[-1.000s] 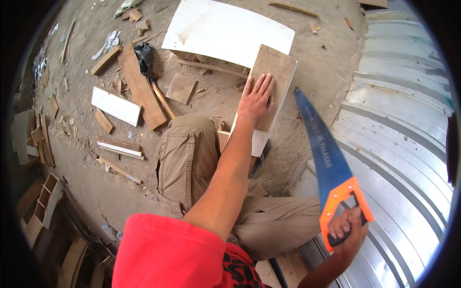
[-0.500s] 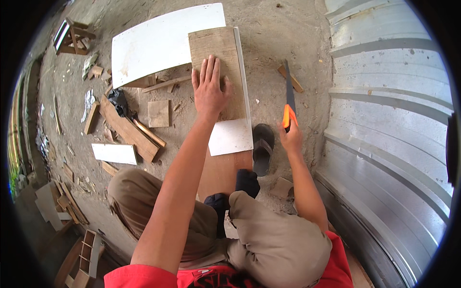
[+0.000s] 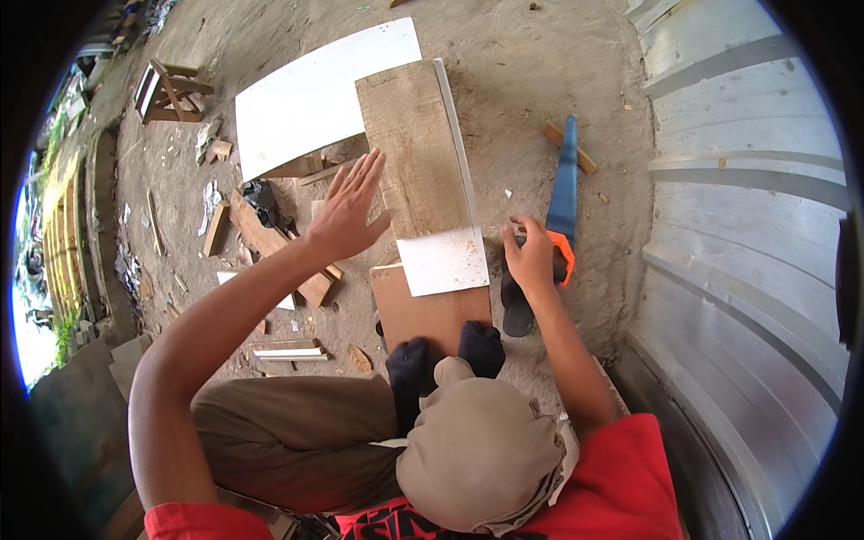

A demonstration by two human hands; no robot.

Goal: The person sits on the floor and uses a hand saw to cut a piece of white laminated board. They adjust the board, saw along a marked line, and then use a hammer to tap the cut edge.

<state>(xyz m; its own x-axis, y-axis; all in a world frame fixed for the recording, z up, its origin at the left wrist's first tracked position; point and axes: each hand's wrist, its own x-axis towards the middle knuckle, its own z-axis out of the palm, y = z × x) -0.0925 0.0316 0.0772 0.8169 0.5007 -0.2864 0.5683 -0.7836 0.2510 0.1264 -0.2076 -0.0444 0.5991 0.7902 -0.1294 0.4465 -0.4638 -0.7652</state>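
My left hand (image 3: 353, 205) is open, its fingers stretched out beside the left edge of a bare wooden board (image 3: 418, 148). That board rests on a narrow white panel (image 3: 441, 263). My right hand (image 3: 529, 256) has its fingers apart and is just left of a handsaw (image 3: 562, 180) with a blue-grey blade and an orange handle. The saw's blade points away from me, and nothing shows in the right hand. Partly hidden under that hand is a dark sandal (image 3: 517, 310). A larger white panel (image 3: 328, 94) stands beyond the board.
My socked feet are on a brown board (image 3: 423, 301) in front of me. Wood offcuts (image 3: 261, 225) and a black plastic bag (image 3: 261, 202) litter the ground at left. A small wooden stool (image 3: 171, 90) stands far left. Corrugated metal sheeting (image 3: 738, 198) runs along the right.
My left hand has come off the board and moved left. My right hand has let go of the saw, whose blade now lies flatter. My left knee has swung outward.
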